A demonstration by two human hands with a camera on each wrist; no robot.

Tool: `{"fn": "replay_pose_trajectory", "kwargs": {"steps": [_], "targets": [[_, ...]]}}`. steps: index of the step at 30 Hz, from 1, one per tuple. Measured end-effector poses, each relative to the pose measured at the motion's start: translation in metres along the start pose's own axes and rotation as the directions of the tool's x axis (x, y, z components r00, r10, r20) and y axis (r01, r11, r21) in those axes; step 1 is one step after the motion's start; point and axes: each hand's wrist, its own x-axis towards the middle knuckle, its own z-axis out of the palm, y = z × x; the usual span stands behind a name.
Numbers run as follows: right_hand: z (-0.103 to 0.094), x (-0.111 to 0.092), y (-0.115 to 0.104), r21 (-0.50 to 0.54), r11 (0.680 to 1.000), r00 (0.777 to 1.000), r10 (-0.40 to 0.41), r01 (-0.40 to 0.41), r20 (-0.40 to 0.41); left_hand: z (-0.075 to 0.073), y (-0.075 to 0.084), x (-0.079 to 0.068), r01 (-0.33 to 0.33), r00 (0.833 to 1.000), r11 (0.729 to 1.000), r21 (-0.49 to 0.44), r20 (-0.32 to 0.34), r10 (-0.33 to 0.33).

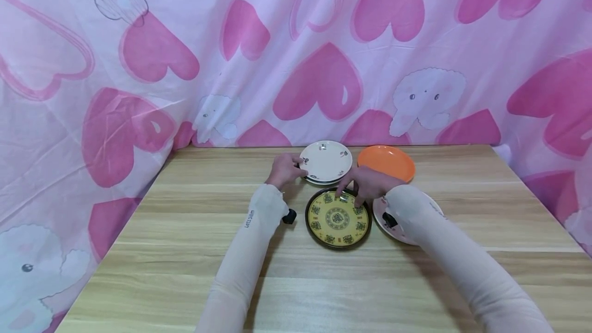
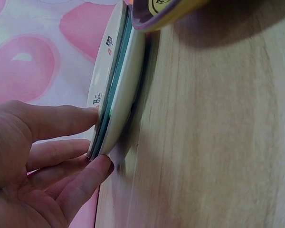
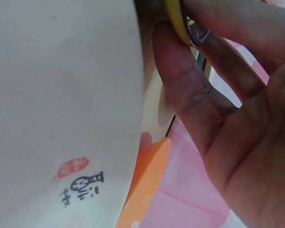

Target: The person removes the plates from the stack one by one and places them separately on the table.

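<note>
My left hand [image 1: 284, 170] pinches the left edge of a stack of round plates [image 1: 326, 161] at the back of the table. The top plate is white with small dark marks. In the left wrist view, a green band [image 2: 115, 85] runs between the white rims, with thumb and fingers on opposite sides. My right hand [image 1: 367, 183] pinches the far right rim of a yellow patterned plate [image 1: 336, 219] with a dark edge. That plate is in front of the stack. Under my right wrist lies another white plate [image 1: 380, 209], partly covered by the sleeve.
An orange plate [image 1: 387, 162] lies at the back, right of the stack. The wooden table [image 1: 185, 251] ends at a pink heart-patterned cloth [image 1: 319, 84] hanging behind it and along the left side.
</note>
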Motion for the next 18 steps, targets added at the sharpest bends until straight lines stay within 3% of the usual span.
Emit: {"fn": "replay_pose_trajectory", "kwargs": {"steps": [7, 18], "targets": [[-0.0004, -0.0011, 0.0016, -0.029, 0.999, 1.0, -0.024, 0.023, -0.008, -0.0013, 0.0006, 0.0006, 0.015, 1.0, 0.999, -0.04, 0.01, -0.014], [0.0023, -0.0036, 0.0007, -0.038, 0.999, 0.999, -0.036, 0.035, -0.023, -0.0001, 0.0004, 0.0001, 0.024, 1.0, 0.999, -0.03, 0.013, -0.024]]}}
